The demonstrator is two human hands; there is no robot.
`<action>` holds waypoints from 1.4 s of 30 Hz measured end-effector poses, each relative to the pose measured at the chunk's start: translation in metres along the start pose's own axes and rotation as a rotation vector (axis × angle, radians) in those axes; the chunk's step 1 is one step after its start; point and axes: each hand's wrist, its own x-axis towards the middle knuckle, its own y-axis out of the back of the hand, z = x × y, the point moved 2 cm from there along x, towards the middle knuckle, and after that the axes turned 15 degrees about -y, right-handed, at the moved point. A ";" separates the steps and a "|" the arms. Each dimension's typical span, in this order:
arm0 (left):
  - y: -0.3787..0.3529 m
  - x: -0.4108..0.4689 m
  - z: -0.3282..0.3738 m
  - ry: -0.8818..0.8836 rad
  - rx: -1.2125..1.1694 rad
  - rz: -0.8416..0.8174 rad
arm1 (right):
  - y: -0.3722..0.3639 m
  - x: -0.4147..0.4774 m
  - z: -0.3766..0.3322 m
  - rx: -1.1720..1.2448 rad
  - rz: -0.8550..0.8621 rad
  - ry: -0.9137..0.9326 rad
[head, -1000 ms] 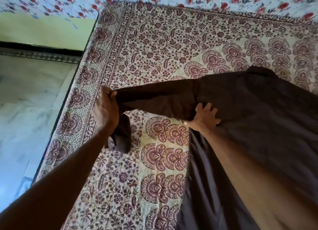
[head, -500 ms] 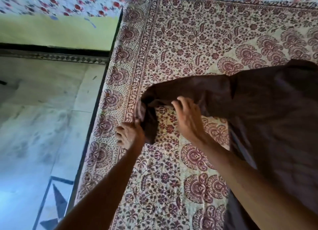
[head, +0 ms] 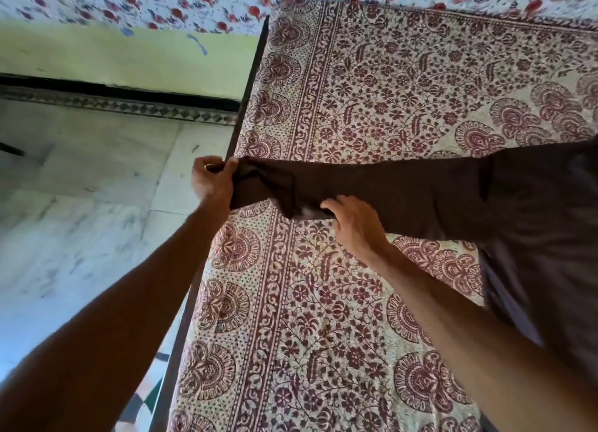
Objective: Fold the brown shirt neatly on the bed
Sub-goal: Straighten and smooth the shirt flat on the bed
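Item 1, nearest: two bare forearms reaching forward over the bed (head: 323, 350), which is covered by a maroon-and-cream printed spread. The bed's left edge runs beside a pale marble floor (head: 81, 221).

Item 2: right hand (head: 356, 228). Grip: fingers curled under the lower edge of the sleeve (head: 372, 189), thumb on top, pinching the cloth partway along its length.

Item 3: left hand (head: 212, 182). Grip: closed around the cuff end, fingers wrapped over the bunched cloth. The hand sits at the bed's edge, partly out over the floor.

Item 4: brown shirt (head: 543, 211). Body lies on the bed at the right of the view, partly cut off by the frame. The sleeve is drawn out leftward, roughly straight between the two hands; cloth near the cuff is twisted and gathered.

Item 5, farthest: second floral cloth (head: 161, 1) along the top of the view, and a yellow-green wall (head: 129, 59) beyond the floor.

Risks, judged:
- Cuff is at the bed's edge; if the left grip loosens, the sleeve end would likely drop over the side.
- The twist near the cuff, if not flattened first, would probably fold in as a crease.
- A strong leftward pull could drag the shirt body out of its laid position and skew the fold.
- Bunched cloth may hide a doubled layer; cannot tell.
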 end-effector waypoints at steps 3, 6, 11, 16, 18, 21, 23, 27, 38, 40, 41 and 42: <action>-0.004 0.016 -0.001 -0.113 0.268 -0.130 | -0.010 -0.002 -0.001 0.013 0.001 0.043; -0.008 0.027 -0.015 -0.242 0.474 -0.249 | -0.020 0.001 0.000 -0.031 -0.034 0.085; -0.014 0.050 -0.023 -0.345 0.716 -0.350 | -0.027 0.005 0.011 -0.076 -0.041 0.081; -0.045 0.017 -0.008 -0.392 0.834 -0.167 | -0.004 0.000 0.046 0.111 0.123 -0.114; -0.077 -0.023 0.005 -0.513 0.813 -0.262 | 0.010 0.000 0.078 0.122 0.217 -0.303; -0.136 -0.096 0.020 -0.787 0.645 -0.492 | 0.029 -0.003 0.140 -0.004 0.286 -0.490; -0.180 -0.145 0.027 -0.914 0.503 -0.668 | 0.038 -0.005 0.184 -0.076 0.253 -0.555; -0.260 -0.211 0.033 -0.975 0.536 -0.866 | 0.039 0.004 0.248 -0.139 0.120 -0.556; -0.229 -0.159 -0.005 -0.803 0.890 -0.637 | 0.019 0.009 0.266 -0.290 0.144 -0.553; -0.191 -0.121 -0.020 -0.688 0.935 -0.521 | 0.023 0.008 0.263 -0.301 0.133 -0.596; -0.174 -0.106 -0.025 -0.630 0.950 -0.470 | 0.025 0.009 0.258 -0.302 0.131 -0.627; -0.163 -0.096 -0.029 -0.576 0.967 -0.428 | 0.029 0.012 0.248 -0.297 0.138 -0.656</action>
